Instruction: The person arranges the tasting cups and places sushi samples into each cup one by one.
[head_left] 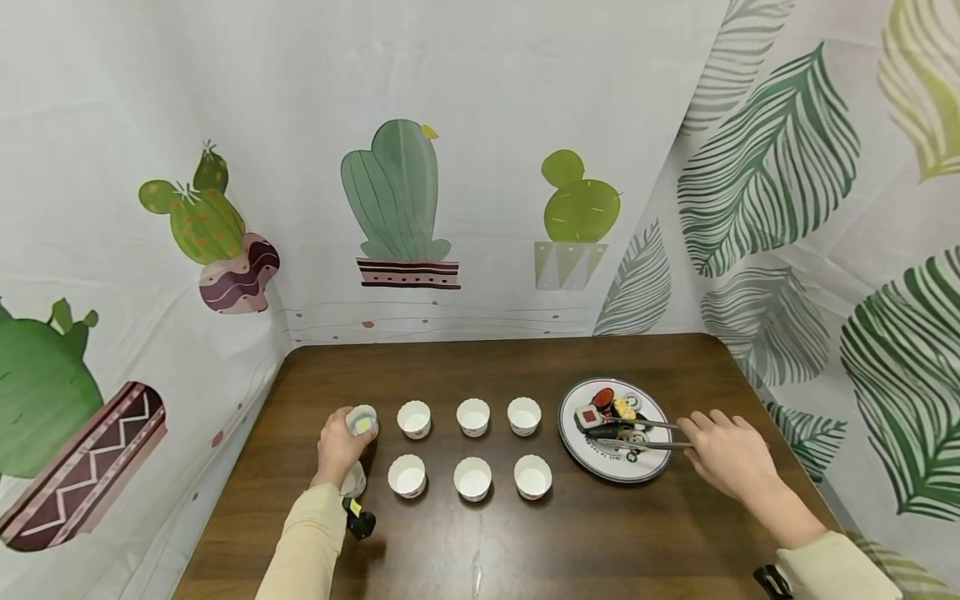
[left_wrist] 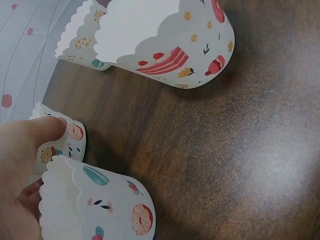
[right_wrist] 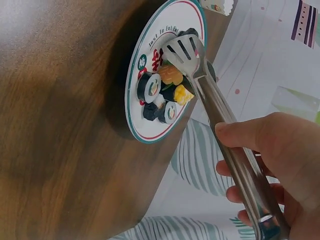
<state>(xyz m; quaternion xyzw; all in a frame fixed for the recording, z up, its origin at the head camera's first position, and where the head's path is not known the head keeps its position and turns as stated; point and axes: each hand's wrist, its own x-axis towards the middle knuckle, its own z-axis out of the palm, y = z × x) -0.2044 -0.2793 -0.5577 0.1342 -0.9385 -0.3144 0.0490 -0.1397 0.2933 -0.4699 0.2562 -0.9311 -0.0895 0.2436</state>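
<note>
At the far left, my left hand (head_left: 339, 446) grips a scalloped paper baking cup (head_left: 363, 417) with a small yellow piece inside. In the left wrist view the thumb lies over the rim of that baking cup (left_wrist: 75, 132). Another baking cup (left_wrist: 115, 200) stands just nearer, partly behind the wrist in the head view. My right hand (head_left: 726, 454) holds metal tongs (head_left: 663, 445), thumb on one arm and fingers round the other. Their slotted ends (right_wrist: 186, 54) reach over toy-like sushi pieces (right_wrist: 170, 75) on a round white plate (head_left: 611, 472) with a dark rim.
Two rows of white paper cups (head_left: 473, 417) stand across the middle of the brown wooden table (head_left: 420, 550), between my hands. A cloth (head_left: 495, 83) printed with cacti and leaves hangs behind the table and along both sides.
</note>
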